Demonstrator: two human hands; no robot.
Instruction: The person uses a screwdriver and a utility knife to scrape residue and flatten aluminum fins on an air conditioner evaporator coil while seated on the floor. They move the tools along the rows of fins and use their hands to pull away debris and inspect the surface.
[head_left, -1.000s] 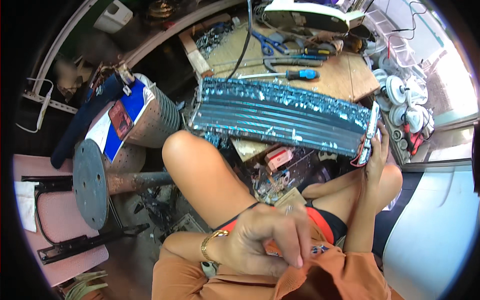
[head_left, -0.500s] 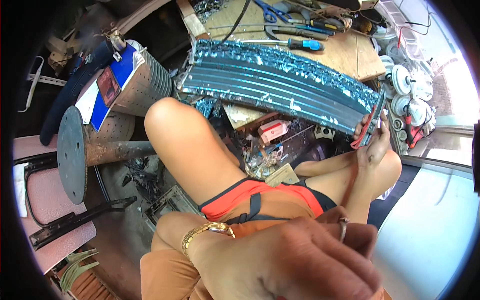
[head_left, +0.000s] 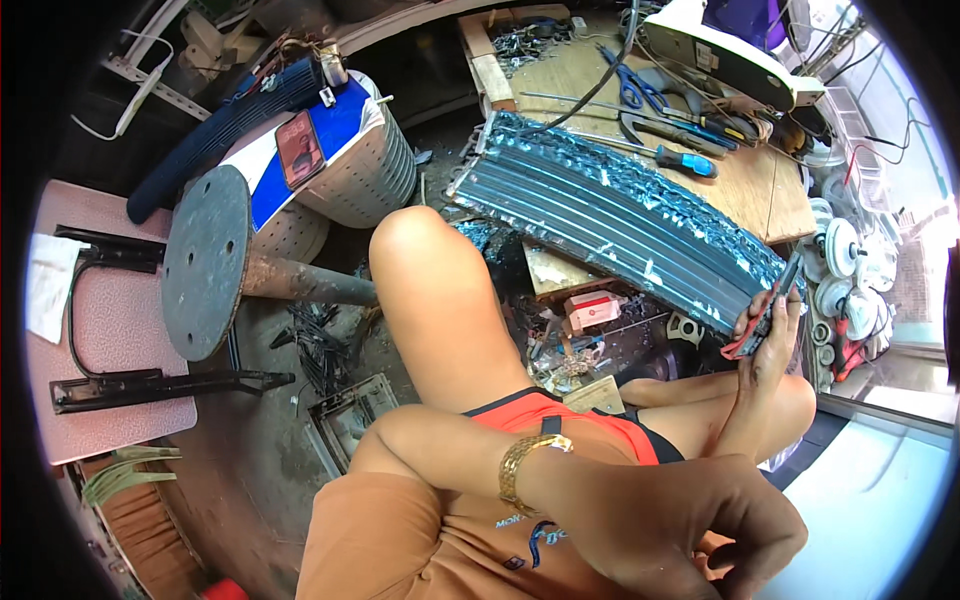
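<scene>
My left hand [head_left: 690, 520], with a gold watch [head_left: 518, 475] at the wrist, is close to my chest at the lower middle. Its fingers are curled, and whatever they may hold is hidden. Farther out, my right hand [head_left: 768, 335] grips a narrow dark tool with red grips [head_left: 742, 345], whose exact kind I cannot make out. The tool lies against the right end of a long ribbed metal panel [head_left: 610, 220], like a radiator core. Its ribs gleam teal, and its far edge is ragged and crumpled.
Scissors [head_left: 632, 85] and a blue-handled screwdriver [head_left: 685, 162] lie on the wooden board [head_left: 560, 75]. A phone [head_left: 299, 148] rests on a perforated drum [head_left: 372, 160]. Left stand a round metal plate on a pipe [head_left: 205, 265] and a pink chair [head_left: 120, 330]. White wheel-like parts [head_left: 842, 247] are stacked right.
The view has turned, so the scene sits farther right and lower. My left hand has drawn down toward my chest, fingers curled. My right hand still holds the tool at the panel's end.
</scene>
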